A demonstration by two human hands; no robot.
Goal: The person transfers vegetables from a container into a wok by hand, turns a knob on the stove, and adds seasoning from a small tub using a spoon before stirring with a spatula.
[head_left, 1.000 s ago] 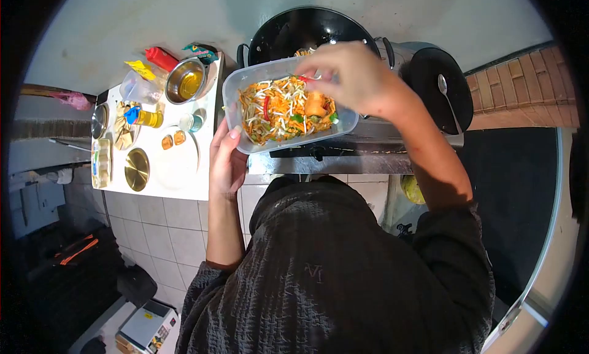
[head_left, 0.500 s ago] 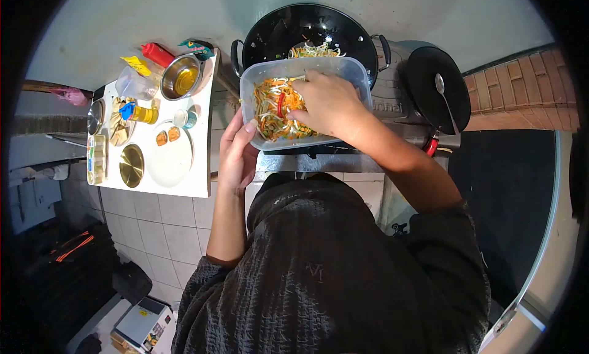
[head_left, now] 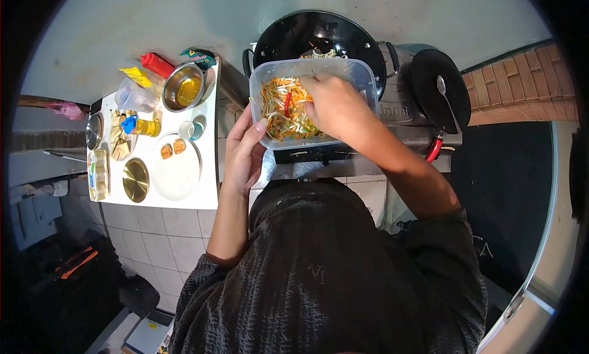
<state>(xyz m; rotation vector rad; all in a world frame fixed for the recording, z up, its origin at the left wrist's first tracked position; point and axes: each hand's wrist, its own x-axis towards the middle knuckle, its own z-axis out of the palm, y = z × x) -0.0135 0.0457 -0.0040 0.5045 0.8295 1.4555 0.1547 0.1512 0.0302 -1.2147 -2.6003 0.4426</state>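
My left hand (head_left: 243, 146) grips the near left side of a clear plastic container (head_left: 365, 87), its thumb over the rim. Inside lie shredded vegetables (head_left: 283, 122): orange and white strips, bean sprouts, green bits and a red chilli (head_left: 288, 103). My right hand (head_left: 341, 108) reaches into the container, its fingers curled in the vegetables and the fingertips partly hidden. Just beyond, a black wok (head_left: 276, 41) sits on the stove, with some sprouts (head_left: 328, 53) visible in it behind the container's far rim.
On the right, a black pan (head_left: 423, 78) bears a spoon (head_left: 443, 90). At left, a white table (head_left: 208, 127) holds a steel bowl of yellow liquid (head_left: 187, 91), a white plate with orange-brown pieces (head_left: 178, 179), a gold lid (head_left: 135, 180), a red bottle (head_left: 156, 65) and a glass jar (head_left: 190, 130).
The view has shifted slightly, so most things sit a little lower or further right. My right hand stays in the container with its fingers in the vegetables; my left hand keeps its hold.
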